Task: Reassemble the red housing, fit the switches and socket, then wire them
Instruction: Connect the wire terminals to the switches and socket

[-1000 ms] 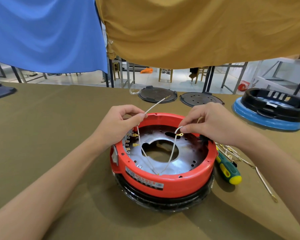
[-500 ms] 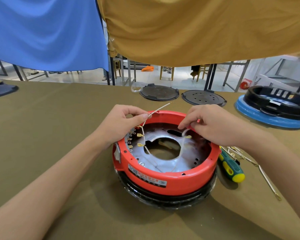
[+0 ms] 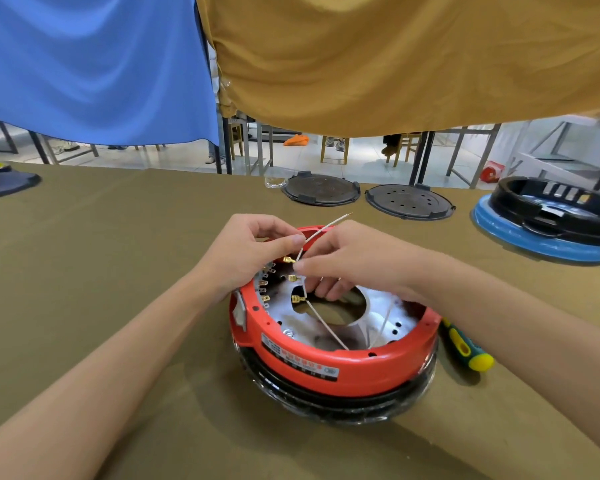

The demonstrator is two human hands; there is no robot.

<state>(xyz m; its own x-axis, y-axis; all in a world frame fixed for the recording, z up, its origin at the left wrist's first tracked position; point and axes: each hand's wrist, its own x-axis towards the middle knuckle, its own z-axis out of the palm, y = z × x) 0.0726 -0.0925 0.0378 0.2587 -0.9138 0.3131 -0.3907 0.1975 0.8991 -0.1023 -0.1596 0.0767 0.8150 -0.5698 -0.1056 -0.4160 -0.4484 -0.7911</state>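
**Both hands on a wire over the red housing**

The left hand (image 3: 246, 252) reaches in from the lower left, fingers curled, thumb and forefinger pinching a thin white wire (image 3: 321, 232) whose free end sticks up and away past the knuckles. The right hand (image 3: 350, 259) crosses in from the right, just beside the left; its thumb and forefinger pinch the same wire a little lower, near a brass terminal (image 3: 289, 260), while its other fingers curl down into the housing's central opening.

The red housing (image 3: 343, 370) sits open side up on the olive table (image 3: 84, 271), seated on a black ring (image 3: 326, 401). Inside, a metal plate (image 3: 302, 327) shows, with a row of brass tabs along the left wall. A second white wire (image 3: 326, 327) runs from a terminal at the opening's edge down to the near wall.

A green-and-yellow screwdriver (image 3: 465, 348) lies just right of the housing, partly hidden by the right forearm. Two black discs (image 3: 321, 190) lie at the far edge, and a blue-and-black base (image 3: 548, 223) stands far right.
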